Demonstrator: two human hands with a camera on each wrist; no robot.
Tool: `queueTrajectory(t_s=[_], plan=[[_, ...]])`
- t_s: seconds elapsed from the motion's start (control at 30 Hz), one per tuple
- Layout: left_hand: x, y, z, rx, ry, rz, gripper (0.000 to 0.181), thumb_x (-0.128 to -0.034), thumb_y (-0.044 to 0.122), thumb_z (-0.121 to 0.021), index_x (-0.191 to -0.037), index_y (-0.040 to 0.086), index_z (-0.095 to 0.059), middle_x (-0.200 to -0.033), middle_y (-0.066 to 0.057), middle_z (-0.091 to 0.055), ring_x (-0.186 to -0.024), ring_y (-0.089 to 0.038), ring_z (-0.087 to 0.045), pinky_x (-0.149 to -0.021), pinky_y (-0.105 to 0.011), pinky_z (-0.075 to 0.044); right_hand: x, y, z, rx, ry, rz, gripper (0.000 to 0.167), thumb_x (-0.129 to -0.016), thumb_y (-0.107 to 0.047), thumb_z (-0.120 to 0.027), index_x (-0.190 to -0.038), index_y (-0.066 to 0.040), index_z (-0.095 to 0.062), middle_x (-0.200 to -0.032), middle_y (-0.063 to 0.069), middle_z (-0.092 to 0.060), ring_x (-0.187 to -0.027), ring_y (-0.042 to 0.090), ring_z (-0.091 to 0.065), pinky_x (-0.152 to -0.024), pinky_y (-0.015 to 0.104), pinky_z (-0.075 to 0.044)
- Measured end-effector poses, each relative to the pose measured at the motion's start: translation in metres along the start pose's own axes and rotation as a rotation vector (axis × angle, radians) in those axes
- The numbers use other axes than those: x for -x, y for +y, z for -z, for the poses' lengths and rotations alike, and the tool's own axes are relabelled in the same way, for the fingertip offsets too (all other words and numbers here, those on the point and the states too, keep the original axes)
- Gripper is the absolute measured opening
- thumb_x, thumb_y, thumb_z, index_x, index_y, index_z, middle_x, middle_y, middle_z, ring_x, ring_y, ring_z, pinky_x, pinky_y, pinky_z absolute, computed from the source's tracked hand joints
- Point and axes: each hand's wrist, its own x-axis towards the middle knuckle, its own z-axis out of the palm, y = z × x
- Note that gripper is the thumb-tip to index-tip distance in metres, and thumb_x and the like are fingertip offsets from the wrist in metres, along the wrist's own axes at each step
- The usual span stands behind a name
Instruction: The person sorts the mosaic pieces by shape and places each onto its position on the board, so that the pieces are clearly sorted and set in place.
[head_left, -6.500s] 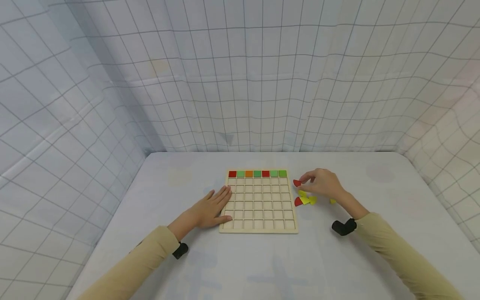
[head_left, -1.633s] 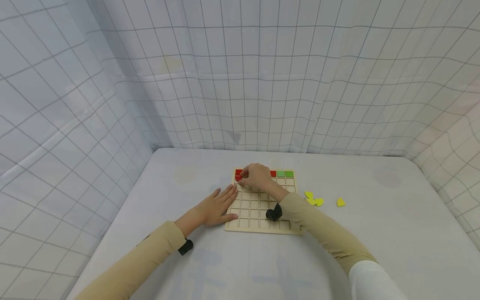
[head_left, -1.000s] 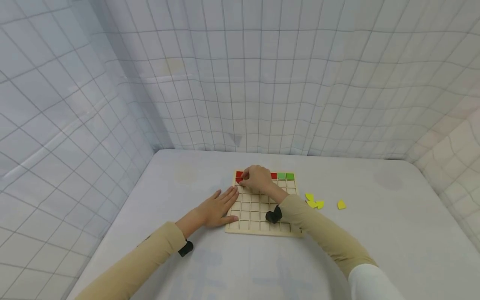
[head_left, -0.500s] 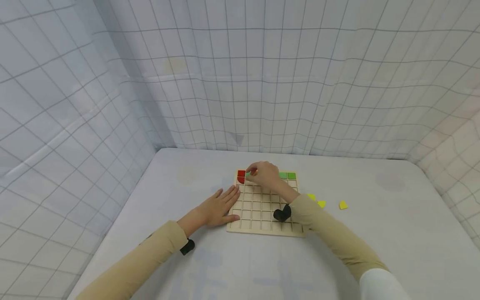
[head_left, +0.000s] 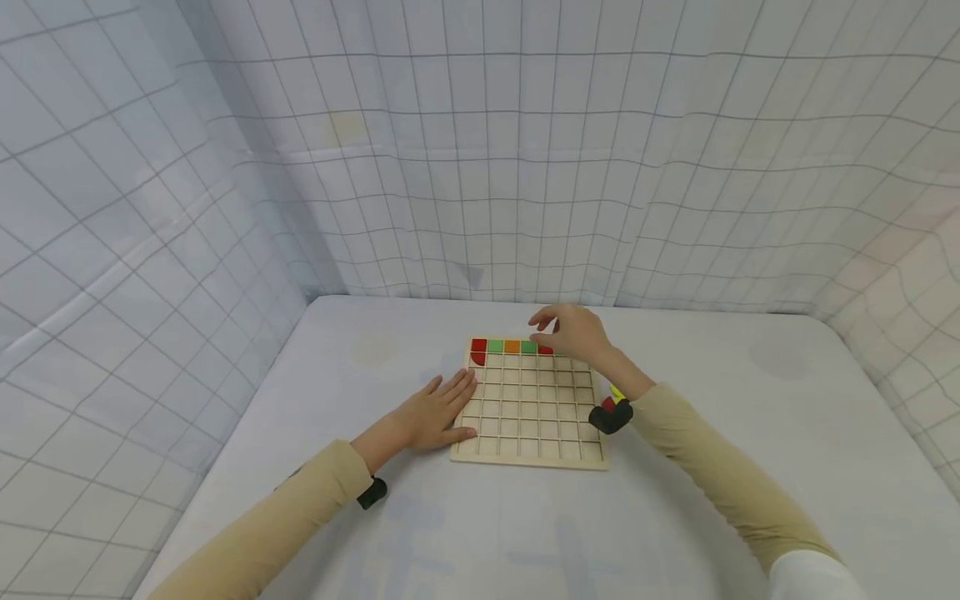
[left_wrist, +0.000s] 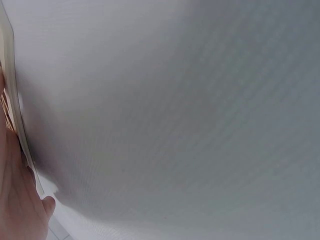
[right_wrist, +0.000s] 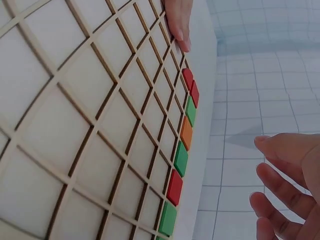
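A light wooden grid board lies on the white table. My left hand rests on its left edge, fingers spread; in the left wrist view only part of this hand shows against the board's edge. A red quarter-round piece sits in the leftmost cell of the second row, below a red square tile. Over the board's upper right corner hovers my right hand, fingers loosely bent. The right wrist view shows nothing between the fingers of this right hand.
Coloured square tiles, among them an orange one, line the board's top row; my right hand hides the right end in the head view. Beyond the right edge, a yellow piece and a red piece show partly behind the black wrist camera.
The red quarter-round piece, pinched right of the board 6.5 s ago, now lies in the second row. My right hand has let go of it and moved right. The left hand stays put.
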Motion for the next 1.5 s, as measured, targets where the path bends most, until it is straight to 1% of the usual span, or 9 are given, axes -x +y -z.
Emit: queueTrajectory(t_s=[0.17, 0.33, 0.57, 0.8, 1.13, 1.37, 1.5], plan=[[0.001, 0.0, 0.001, -0.007, -0.006, 0.0, 0.086, -0.0966, 0.063, -0.033, -0.155, 0.004, -0.01, -0.163, -0.011, -0.004, -0.151, -0.026, -0.003, -0.12, -0.052, -0.014, 0.011, 0.015, 0.011, 0.008, -0.003, -0.025, 0.026, -0.084, -0.028, -0.074, -0.106, -0.014, -0.074, -0.093, 0.001, -0.072, -0.072, 0.015, -0.057, -0.055, 0.024, -0.041], [0.0, -0.001, -0.003, -0.015, -0.009, 0.006, 0.086, -0.0963, 0.064, -0.032, -0.155, 0.005, -0.009, -0.163, -0.011, -0.002, -0.151, -0.025, -0.002, -0.12, -0.051, -0.014, 0.024, 0.023, 0.024, 0.021, -0.023, -0.059, 0.028, -0.084, -0.027, -0.074, -0.107, -0.012, -0.073, -0.096, 0.003, -0.073, -0.075, 0.017, -0.057, -0.058, 0.025, -0.041], [-0.003, -0.002, -0.006, -0.024, 0.003, 0.003, 0.086, -0.0962, 0.065, -0.031, -0.155, 0.005, -0.009, -0.163, -0.01, -0.002, -0.151, -0.025, -0.002, -0.12, -0.051, -0.013, 0.042, 0.04, 0.036, 0.034, -0.01, -0.076, 0.025, -0.083, -0.023, -0.075, -0.106, -0.011, -0.074, -0.094, 0.005, -0.073, -0.075, 0.017, -0.057, -0.057, 0.025, -0.041], [-0.003, -0.002, -0.004, -0.016, -0.003, 0.004, 0.087, -0.096, 0.065, -0.032, -0.155, 0.005, -0.009, -0.163, -0.011, -0.003, -0.151, -0.025, -0.002, -0.12, -0.051, -0.013, 0.06, 0.059, 0.039, 0.053, -0.027, -0.118, 0.027, -0.083, -0.027, -0.075, -0.106, -0.012, -0.074, -0.094, 0.006, -0.073, -0.073, 0.017, -0.055, -0.057, 0.025, -0.039], [-0.003, -0.003, -0.003, -0.013, 0.0, -0.001, 0.087, -0.0958, 0.065, -0.033, -0.155, 0.005, -0.011, -0.163, -0.012, -0.004, -0.151, -0.026, -0.003, -0.12, -0.052, -0.014, 0.085, 0.08, 0.039, 0.063, -0.043, -0.148, 0.032, -0.081, -0.033, -0.076, -0.104, -0.011, -0.074, -0.093, 0.005, -0.073, -0.076, 0.017, -0.058, -0.059, 0.024, -0.042], [-0.004, -0.003, -0.003, 0.002, 0.0, -0.003, 0.087, -0.0957, 0.064, -0.034, -0.155, 0.005, -0.009, -0.163, -0.012, -0.002, -0.151, -0.026, -0.002, -0.12, -0.053, -0.013, 0.095, 0.088, 0.036, 0.061, -0.072, -0.214, 0.033, -0.082, -0.037, -0.074, -0.105, -0.013, -0.073, -0.094, 0.005, -0.073, -0.079, 0.018, -0.058, -0.06, 0.025, -0.042], [-0.004, -0.004, -0.005, 0.001, 0.0, -0.007, 0.087, -0.0957, 0.064, -0.034, -0.155, 0.005, -0.01, -0.163, -0.012, -0.003, -0.151, -0.027, -0.002, -0.12, -0.053, -0.014, 0.1, 0.09, 0.031, 0.057, -0.096, -0.241, 0.034, -0.082, -0.039, -0.073, -0.105, -0.014, -0.073, -0.093, 0.003, -0.072, -0.079, 0.017, -0.057, -0.057, 0.024, -0.042]])
